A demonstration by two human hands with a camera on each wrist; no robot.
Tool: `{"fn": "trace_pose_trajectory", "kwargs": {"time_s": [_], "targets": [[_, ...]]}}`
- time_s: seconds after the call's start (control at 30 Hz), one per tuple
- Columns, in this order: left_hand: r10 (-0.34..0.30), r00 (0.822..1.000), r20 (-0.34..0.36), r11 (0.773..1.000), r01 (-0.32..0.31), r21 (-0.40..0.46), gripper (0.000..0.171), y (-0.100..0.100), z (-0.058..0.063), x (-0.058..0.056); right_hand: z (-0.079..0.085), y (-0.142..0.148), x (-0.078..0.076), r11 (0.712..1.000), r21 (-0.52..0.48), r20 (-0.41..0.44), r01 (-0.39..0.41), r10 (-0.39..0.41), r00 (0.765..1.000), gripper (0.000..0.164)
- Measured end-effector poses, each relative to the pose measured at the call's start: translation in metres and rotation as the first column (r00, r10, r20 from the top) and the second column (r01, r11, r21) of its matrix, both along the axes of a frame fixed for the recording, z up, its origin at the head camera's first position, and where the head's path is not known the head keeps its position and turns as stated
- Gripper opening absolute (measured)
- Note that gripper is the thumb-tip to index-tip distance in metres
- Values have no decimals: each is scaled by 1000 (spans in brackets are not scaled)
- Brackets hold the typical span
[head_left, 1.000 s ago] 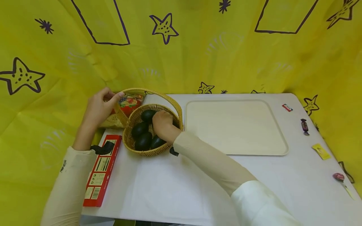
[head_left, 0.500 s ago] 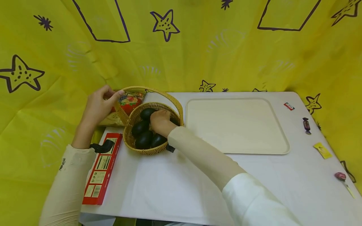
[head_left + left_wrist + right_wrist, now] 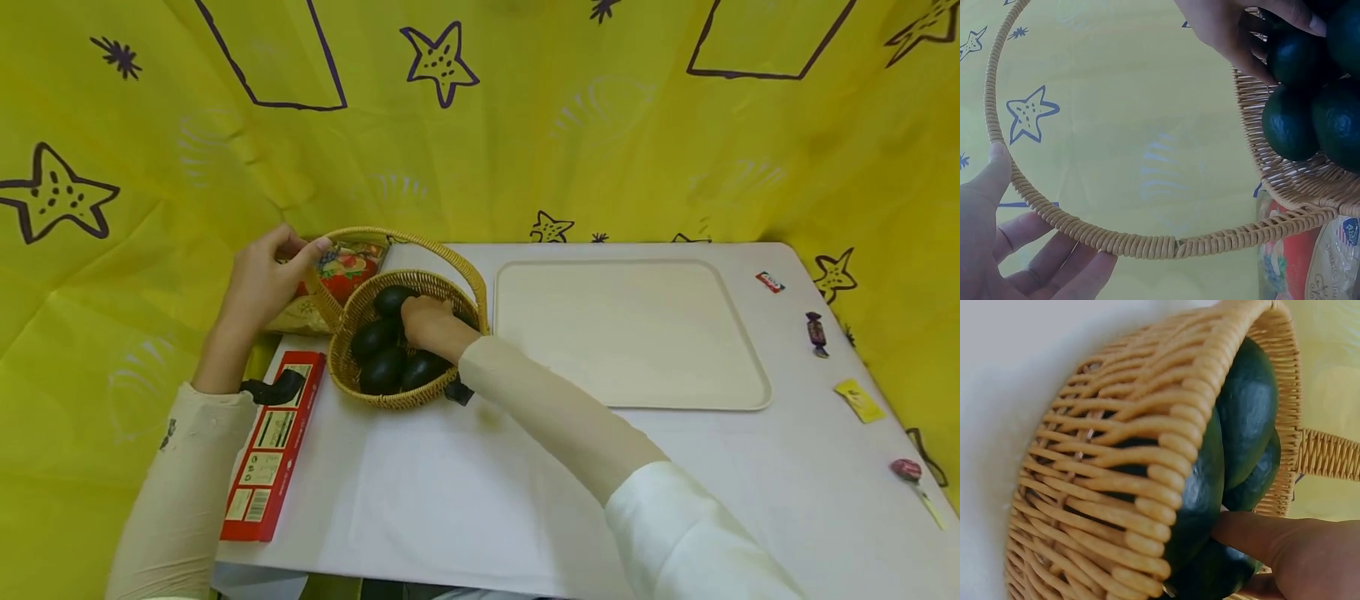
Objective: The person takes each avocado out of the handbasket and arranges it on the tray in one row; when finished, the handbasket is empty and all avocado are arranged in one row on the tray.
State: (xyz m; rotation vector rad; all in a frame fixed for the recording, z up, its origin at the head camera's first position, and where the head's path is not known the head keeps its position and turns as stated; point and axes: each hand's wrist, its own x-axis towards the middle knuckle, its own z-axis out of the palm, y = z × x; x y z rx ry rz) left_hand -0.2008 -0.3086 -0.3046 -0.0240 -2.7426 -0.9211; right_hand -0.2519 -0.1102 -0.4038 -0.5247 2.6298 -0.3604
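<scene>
Avocados (image 3: pixel 376 339) crowd a wicker basket (image 3: pixel 390 401) on the tabletop (image 3: pixel 420 500) — left hand (image 3: pixel 262 275) pinching its handle (image 3: pixel 1147 247), right hand (image 3: pixel 431 321) among them, whether gripping one I cannot tell. Tugging the handle sideways could tip them out.

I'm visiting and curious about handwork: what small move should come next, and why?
Probably, the right hand should secure one avocado and ease it upward: that hand reaches down among several in the wicker basket, while the left hand holds the handle.
</scene>
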Motion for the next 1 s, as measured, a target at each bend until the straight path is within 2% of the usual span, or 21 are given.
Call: {"fn": "trace_pose_trajectory", "kwargs": {"time_s": [0.17, 0.37, 0.5, 0.7, 0.8, 1.0], "targets": [[-3, 1000, -3, 1000, 3, 1, 59, 3, 3, -2, 3, 8, 1, 998, -52, -44, -24, 22, 999, 31], [-10, 1000, -5, 1000, 9, -16, 57, 4, 2, 0, 4, 16, 3, 995, -68, -87, -70, 64, 994, 18], [-4, 1000, 7, 1000, 4, -14, 59, 2, 0, 1, 2, 19, 3, 994, -81, -118, -79, 69, 991, 28], [-1, 1000, 1, 1000, 1, -19, 59, 1, -1, 1, 3, 23, 8, 982, -165, -130, -88, 66, 989, 48], [3, 1000, -4, 1000, -3, -24, 59, 2, -1, 2, 7, 26, 14, 971, -209, -128, -118, 93, 987, 56], [-8, 1000, -8, 1000, 8, -11, 58, 3, -1, 2, 13, 33, 31, 935, -308, -114, -176, 148, 982, 82]]}}
